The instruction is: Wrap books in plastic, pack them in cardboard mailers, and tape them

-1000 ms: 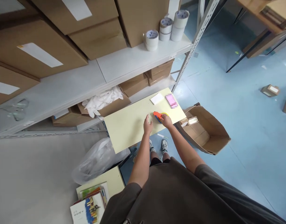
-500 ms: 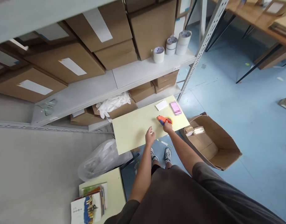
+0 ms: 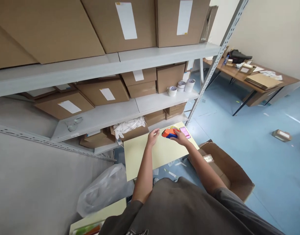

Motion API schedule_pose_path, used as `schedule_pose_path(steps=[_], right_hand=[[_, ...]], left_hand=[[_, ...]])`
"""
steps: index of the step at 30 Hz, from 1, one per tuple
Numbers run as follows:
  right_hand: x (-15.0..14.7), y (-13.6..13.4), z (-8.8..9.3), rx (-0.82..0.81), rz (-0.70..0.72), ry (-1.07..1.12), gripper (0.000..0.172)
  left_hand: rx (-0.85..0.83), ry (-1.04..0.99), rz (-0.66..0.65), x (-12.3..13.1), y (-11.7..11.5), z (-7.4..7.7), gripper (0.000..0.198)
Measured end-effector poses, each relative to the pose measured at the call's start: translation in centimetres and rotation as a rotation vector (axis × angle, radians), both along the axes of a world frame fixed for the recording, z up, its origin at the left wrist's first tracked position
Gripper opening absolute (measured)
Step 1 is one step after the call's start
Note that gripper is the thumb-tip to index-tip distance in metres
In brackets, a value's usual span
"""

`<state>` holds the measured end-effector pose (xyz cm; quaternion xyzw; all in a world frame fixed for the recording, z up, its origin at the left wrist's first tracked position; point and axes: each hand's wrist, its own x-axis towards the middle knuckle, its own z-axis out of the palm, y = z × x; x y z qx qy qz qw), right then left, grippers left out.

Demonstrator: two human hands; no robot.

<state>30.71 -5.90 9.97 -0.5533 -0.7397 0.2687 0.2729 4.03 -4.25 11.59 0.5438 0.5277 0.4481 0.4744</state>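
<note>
My right hand (image 3: 179, 137) is closed around an orange and blue tape dispenser (image 3: 170, 133), held above the far end of a pale yellow table (image 3: 142, 155). My left hand (image 3: 153, 136) hovers just left of the dispenser with its fingers loosely curled and nothing in them. A pink phone (image 3: 185, 132) lies on the table right beside my right hand.
Grey metal shelving (image 3: 130, 63) holds labelled cardboard boxes, rolls of tape (image 3: 181, 86) and a box of white gloves (image 3: 130, 126). An open cardboard box (image 3: 228, 169) stands on the blue floor at right. A clear plastic bag (image 3: 106, 189) lies at left. A wooden desk (image 3: 252, 76) stands far right.
My right hand has lifted the tape dispenser off the table and my left hand has risen beside it. The view has tilted up, showing more shelves and the far desk.
</note>
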Motion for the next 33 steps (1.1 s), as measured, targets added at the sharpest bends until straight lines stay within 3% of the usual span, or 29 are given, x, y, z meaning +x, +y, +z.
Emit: schedule_pose_path(steps=[4,9,14,21,26,33], right_hand=[[-1.1,0.4,3.9,0.158,0.111,0.067,0.048],[-3.2,0.6,6.2,0.225,0.150,0.101,0.041],[-5.7,0.8,6.8,0.214,0.172,0.099,0.043],[-7.8,0.9,7.2,0.207,0.187,0.092,0.039],[-6.8,1.8,7.4,0.217,0.210,0.043,0.041],[-2.9,4.7,8.0,0.255,0.286,0.006,0.042]], left_hand=[[0.093,-0.049,-0.255,-2.7,0.8,4.1,0.044],[0.176,-0.023,-0.390,-5.3,0.5,6.1,0.038],[0.224,-0.050,-0.359,-7.1,0.4,6.6,0.036],[0.162,-0.070,-0.322,-8.4,0.4,6.8,0.037],[0.120,-0.065,-0.275,-7.4,1.4,6.9,0.038],[0.054,-0.105,-0.242,-4.1,4.2,6.2,0.041]])
